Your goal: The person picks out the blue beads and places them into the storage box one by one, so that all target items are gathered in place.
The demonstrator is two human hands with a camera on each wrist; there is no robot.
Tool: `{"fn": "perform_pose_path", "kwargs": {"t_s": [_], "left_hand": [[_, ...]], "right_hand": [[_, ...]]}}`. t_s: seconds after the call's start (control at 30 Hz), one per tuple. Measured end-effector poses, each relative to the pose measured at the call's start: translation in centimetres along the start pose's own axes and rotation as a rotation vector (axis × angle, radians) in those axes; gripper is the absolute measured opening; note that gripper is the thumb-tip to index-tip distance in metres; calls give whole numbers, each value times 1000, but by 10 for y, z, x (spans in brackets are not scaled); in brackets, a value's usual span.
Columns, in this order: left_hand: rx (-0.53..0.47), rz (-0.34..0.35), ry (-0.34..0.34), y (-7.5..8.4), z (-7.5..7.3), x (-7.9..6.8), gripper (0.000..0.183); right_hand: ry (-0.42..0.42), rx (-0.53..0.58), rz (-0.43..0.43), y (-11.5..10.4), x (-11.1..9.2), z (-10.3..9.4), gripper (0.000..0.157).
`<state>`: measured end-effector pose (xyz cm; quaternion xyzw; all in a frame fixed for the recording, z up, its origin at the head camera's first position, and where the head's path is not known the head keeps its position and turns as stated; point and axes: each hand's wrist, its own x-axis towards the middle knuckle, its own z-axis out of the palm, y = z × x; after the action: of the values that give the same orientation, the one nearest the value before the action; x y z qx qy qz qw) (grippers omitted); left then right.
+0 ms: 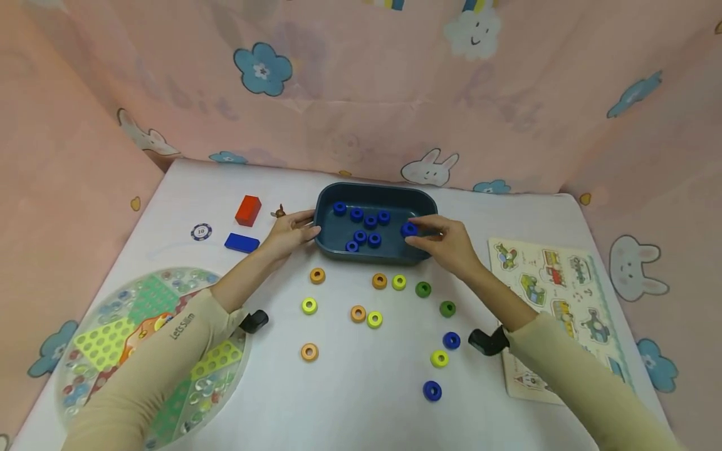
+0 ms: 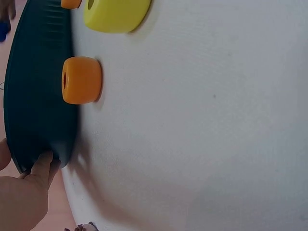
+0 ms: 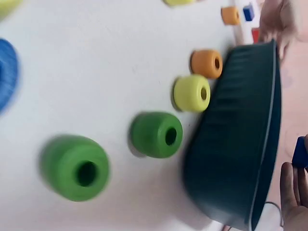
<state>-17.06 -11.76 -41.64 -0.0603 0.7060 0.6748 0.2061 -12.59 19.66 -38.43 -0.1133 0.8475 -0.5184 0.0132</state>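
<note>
A dark teal tray (image 1: 373,257) stands at the back of the table with several blue ring beads (image 1: 370,222) lying in it. My left hand (image 1: 289,234) grips the tray's left end; in the left wrist view its fingers (image 2: 42,166) lie along the outer wall. Over the right end of the tray, my right hand (image 1: 448,245) pinches one blue ring bead (image 1: 409,230) between thumb and fingers. That bead (image 3: 300,153) shows beyond the rim at the edge of the right wrist view.
Orange (image 1: 358,314), yellow (image 1: 375,320), green (image 1: 447,309) and blue ring beads (image 1: 432,391) lie scattered before the tray. Leftward are a red block (image 1: 248,211), a blue block (image 1: 242,243), a poker chip (image 1: 201,232) and a round game board (image 1: 101,344). A picture puzzle board (image 1: 541,313) lies right.
</note>
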Motion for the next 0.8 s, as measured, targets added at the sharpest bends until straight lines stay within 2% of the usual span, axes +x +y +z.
{"fn": "perform_pose_path", "kwargs": {"t_s": [0.1, 0.2, 0.4, 0.6, 0.7, 0.8], "left_hand": [[-8, -7, -1, -3, -1, 1, 53], [-9, -15, 0, -4, -1, 1, 53], [-10, -12, 4, -3, -3, 2, 53], [8, -9, 8, -2, -4, 3, 53], [8, -11, 7, -2, -3, 2, 54], [8, -8, -1, -2, -2, 2, 54]], "right_hand": [[-21, -6, 56, 6, 26, 8, 39], [-42, -17, 92, 12, 43, 15, 41], [-76, 51, 78, 17, 53, 18, 43], [-50, 234, 55, 9, 32, -1, 42], [-60, 298, 75, 14, 8, -12, 43], [-88, 300, 81, 14, -29, -22, 42]]}}
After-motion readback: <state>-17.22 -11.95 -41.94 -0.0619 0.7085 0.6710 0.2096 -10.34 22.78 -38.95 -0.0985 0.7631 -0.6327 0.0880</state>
